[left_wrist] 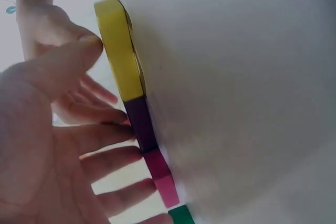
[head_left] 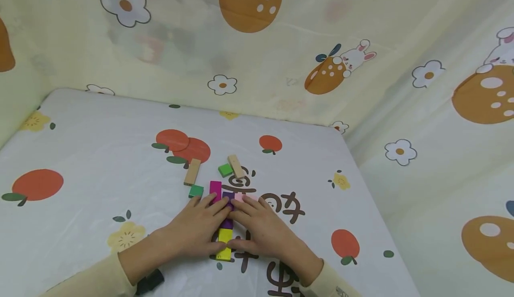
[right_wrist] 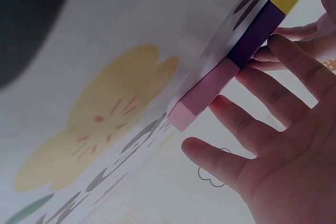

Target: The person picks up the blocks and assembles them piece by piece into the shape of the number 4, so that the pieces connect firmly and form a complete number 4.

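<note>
Both hands lie over a group of colored blocks in the head view. The yellow block (head_left: 225,247) is nearest the person, with both thumbs at its sides. Beyond it is a purple block (head_left: 227,223), partly covered by fingers. A magenta block (head_left: 215,188) meets it at the upper left and a pale pink block (head_left: 239,196) at the upper right. My left hand (head_left: 194,229) has extended fingers, their tips right at the purple and magenta blocks in the left wrist view. My right hand (head_left: 267,231) spreads its straight fingers along the purple and pink blocks.
Behind the group stand a dark green block (head_left: 196,191) by a wooden block (head_left: 192,172), and a bright green block (head_left: 225,170) by another wooden block (head_left: 236,167). A black object (head_left: 150,282) shows beneath the left wrist. Printed cloth (head_left: 305,158) covers the table; patterned curtains surround it.
</note>
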Motion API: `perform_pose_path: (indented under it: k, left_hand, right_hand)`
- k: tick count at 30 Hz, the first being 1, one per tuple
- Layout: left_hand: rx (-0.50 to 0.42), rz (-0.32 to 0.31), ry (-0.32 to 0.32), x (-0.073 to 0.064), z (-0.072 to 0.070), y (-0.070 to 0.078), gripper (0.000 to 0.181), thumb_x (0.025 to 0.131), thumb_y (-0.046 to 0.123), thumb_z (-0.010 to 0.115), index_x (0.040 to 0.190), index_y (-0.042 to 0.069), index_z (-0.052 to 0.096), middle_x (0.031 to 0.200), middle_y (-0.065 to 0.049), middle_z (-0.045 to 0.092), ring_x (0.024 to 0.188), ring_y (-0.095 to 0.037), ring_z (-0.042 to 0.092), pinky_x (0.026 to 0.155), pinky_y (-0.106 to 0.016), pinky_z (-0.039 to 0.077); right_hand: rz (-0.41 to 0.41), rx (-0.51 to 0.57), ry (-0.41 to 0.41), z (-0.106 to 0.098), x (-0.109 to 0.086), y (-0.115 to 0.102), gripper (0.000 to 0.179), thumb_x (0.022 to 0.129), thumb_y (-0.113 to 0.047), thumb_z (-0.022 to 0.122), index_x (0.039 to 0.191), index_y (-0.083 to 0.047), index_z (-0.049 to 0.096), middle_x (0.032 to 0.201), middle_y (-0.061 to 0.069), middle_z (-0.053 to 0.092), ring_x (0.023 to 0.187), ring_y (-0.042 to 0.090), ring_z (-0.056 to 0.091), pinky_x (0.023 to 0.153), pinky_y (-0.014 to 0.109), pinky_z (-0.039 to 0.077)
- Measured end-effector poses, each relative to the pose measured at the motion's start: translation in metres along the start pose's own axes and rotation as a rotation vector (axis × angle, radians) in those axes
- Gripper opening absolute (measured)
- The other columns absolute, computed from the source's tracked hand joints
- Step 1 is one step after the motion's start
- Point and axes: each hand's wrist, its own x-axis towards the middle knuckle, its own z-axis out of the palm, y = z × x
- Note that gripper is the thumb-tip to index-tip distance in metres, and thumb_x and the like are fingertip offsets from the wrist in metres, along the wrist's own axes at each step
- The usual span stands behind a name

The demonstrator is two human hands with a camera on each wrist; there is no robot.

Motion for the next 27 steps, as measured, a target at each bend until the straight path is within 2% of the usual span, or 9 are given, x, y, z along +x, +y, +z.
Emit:
perform_pose_path:
  k: [6, 12, 15, 17, 22, 27]
  left_hand:
    - [-0.017, -0.009, -0.003, -0.001, -0.005, 0.0, 0.078, 0.088, 0.048, 0.073, 0.152, 0.01, 0.051, 0.163, -0.012, 0.043, 0.152, -0.04, 0.036, 0.118, -0.068, 0.031]
    - [-0.053, -0.031, 0.011, 0.0, -0.011, 0.0, 0.063, 0.093, 0.032, 0.069, 0.15, 0.009, 0.054, 0.16, -0.012, 0.047, 0.15, -0.038, 0.039, 0.119, -0.066, 0.032]
    - [-0.03, -0.043, 0.064, 0.004, -0.012, -0.002, 0.055, 0.095, 0.028, 0.066, 0.146, 0.009, 0.059, 0.154, -0.012, 0.054, 0.144, -0.036, 0.047, 0.117, -0.062, 0.037]
    - [0.002, -0.05, 0.123, 0.007, -0.012, -0.004, 0.05, 0.095, 0.028, 0.066, 0.141, 0.008, 0.063, 0.147, -0.012, 0.06, 0.137, -0.035, 0.055, 0.113, -0.059, 0.043]
    - [0.091, -0.071, 0.258, 0.015, -0.015, -0.01, 0.04, 0.093, 0.029, 0.07, 0.128, 0.009, 0.07, 0.127, -0.011, 0.068, 0.11, -0.031, 0.067, 0.095, -0.05, 0.056]
    - [0.163, -0.095, 0.282, 0.023, -0.016, -0.014, 0.039, 0.091, 0.03, 0.074, 0.123, 0.008, 0.07, 0.117, -0.011, 0.069, 0.095, -0.029, 0.068, 0.09, -0.047, 0.058]
  right_hand:
    - [0.03, -0.024, -0.018, -0.002, 0.003, -0.005, 0.068, 0.095, -0.066, 0.06, 0.15, -0.026, 0.054, 0.161, 0.001, 0.047, 0.152, 0.034, 0.039, 0.118, 0.067, 0.033]
    - [0.04, -0.059, -0.016, -0.001, 0.003, -0.007, 0.07, 0.094, -0.066, 0.062, 0.15, -0.025, 0.054, 0.16, 0.002, 0.049, 0.151, 0.033, 0.041, 0.118, 0.066, 0.034]
    - [0.034, -0.072, -0.007, 0.0, 0.004, -0.007, 0.068, 0.094, -0.064, 0.063, 0.149, -0.026, 0.055, 0.159, 0.001, 0.049, 0.15, 0.033, 0.042, 0.117, 0.065, 0.036]
    - [0.028, -0.086, -0.002, 0.0, 0.003, -0.007, 0.066, 0.094, -0.064, 0.063, 0.149, -0.028, 0.055, 0.159, 0.0, 0.049, 0.15, 0.032, 0.042, 0.117, 0.064, 0.037]
    - [0.031, -0.103, -0.009, 0.0, 0.003, -0.008, 0.065, 0.095, -0.065, 0.062, 0.149, -0.031, 0.055, 0.16, 0.0, 0.048, 0.151, 0.03, 0.041, 0.116, 0.063, 0.039]
    - [0.041, -0.109, -0.02, 0.001, 0.001, -0.008, 0.064, 0.095, -0.066, 0.06, 0.149, -0.032, 0.056, 0.159, 0.0, 0.049, 0.15, 0.03, 0.041, 0.115, 0.062, 0.04]
